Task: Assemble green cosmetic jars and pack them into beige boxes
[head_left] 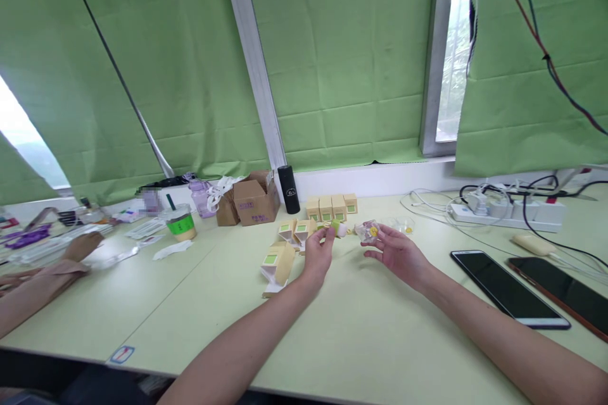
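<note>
The left hand (318, 255) pinches a green-and-white piece (339, 228); the right hand (401, 256), partly open, grips a clear item (367, 232). Apparent step: handling both; the next move calls for steady grip.

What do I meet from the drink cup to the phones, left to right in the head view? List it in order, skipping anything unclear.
Drink cup → purple bottle → cardboard box → black cylinder → left hand → green-and-white piece → clear packet → right hand → white-edged phone → brown-edged phone.
</note>
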Demonstrator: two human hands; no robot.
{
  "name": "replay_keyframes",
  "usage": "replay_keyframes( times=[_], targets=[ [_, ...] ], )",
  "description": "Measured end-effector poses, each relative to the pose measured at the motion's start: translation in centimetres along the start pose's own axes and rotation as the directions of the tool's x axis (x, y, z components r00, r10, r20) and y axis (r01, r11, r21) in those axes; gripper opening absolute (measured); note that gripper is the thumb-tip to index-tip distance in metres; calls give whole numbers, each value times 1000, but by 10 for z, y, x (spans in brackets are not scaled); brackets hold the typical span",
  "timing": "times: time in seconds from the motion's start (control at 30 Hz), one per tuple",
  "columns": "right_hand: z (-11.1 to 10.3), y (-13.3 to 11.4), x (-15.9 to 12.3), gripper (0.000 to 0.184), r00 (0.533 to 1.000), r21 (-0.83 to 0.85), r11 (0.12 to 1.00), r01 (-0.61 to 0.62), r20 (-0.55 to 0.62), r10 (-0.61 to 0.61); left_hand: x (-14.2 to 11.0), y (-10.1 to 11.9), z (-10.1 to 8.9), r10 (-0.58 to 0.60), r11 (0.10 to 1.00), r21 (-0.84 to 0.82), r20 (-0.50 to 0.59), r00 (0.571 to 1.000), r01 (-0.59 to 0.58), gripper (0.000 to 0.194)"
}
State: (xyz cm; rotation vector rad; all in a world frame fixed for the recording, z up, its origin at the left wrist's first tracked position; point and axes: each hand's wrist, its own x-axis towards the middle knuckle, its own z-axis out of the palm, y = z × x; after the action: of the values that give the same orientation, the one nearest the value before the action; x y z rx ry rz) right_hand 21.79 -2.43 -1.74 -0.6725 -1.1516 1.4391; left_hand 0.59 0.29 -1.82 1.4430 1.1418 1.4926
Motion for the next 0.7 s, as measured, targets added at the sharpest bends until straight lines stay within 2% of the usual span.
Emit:
replay_keyframes(
  times=[0.13,0.27,0.4,0.7],
  targets=[
    [8,-2,-3,44,999,58,998,-3,-45,6,1,-2,1,21,1000,-14,0,1000,-21,63],
    [10,0,-4,50,997,-19,1000,-11,-79,10,1,-3,2,42,999,-22,3,999,-42,62],
    [11,4,-3,54,996,-66,998,-16,-88,10,-1,-2,3,54,998,-24,32,998,-54,60],
    [12,7,-3,51,997,-55,998,-20,-72,16,-2,-7,3,111,993,20,88,990,-113,56]
  ],
)
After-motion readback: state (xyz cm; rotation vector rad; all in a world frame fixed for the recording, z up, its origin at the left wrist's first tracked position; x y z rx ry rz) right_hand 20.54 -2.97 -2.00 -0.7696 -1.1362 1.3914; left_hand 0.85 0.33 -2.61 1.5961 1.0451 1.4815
